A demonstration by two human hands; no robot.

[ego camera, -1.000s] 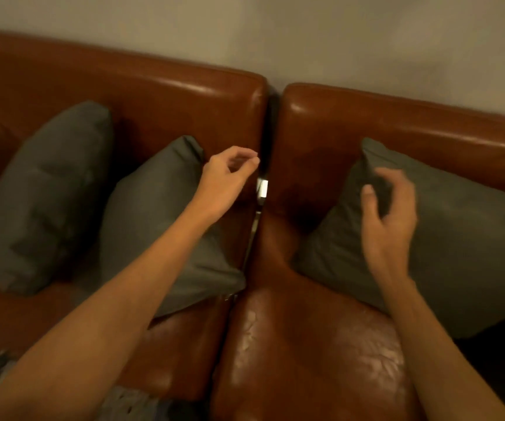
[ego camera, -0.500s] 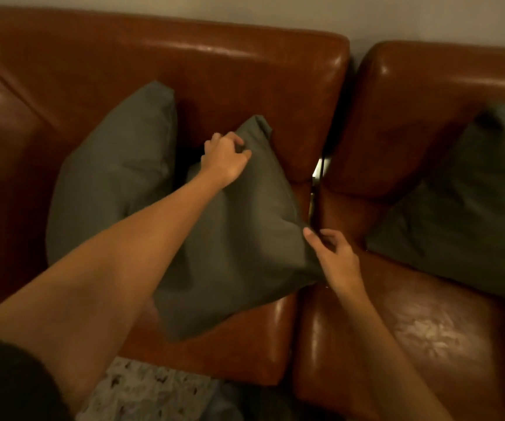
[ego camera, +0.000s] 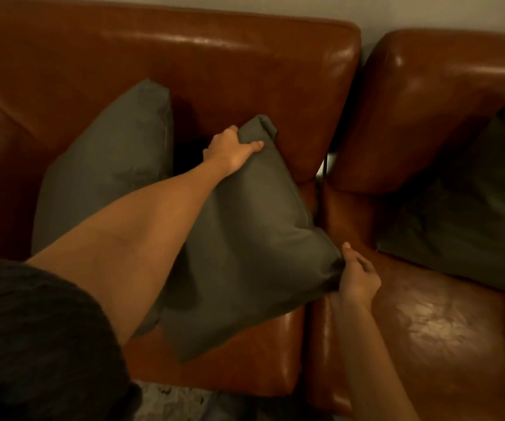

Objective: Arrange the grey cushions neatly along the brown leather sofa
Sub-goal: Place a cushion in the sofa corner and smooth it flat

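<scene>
One grey cushion (ego camera: 105, 174) is leaning on the left sofa (ego camera: 245, 65) back. Next over, the left hand (ego camera: 230, 150) is gripping the middle cushion (ego camera: 251, 238) by its top corner, while the right hand (ego camera: 357, 278) is pinching its lower right corner. A third cushion (ego camera: 470, 214) is sitting far right.

a brown leather sofa (ego camera: 245, 65) in two sections, split by a dark gap, stands against a pale wall (ego camera: 427, 13). on the left section, a grey cushion (ego camera: 105, 165) leans on the backrest, and a second grey cushion (ego camera: 254, 253) sits tilted on one corner beside it. a third grey cushion (ego camera: 470, 214) rests on the right section's seat against its backrest.
</scene>
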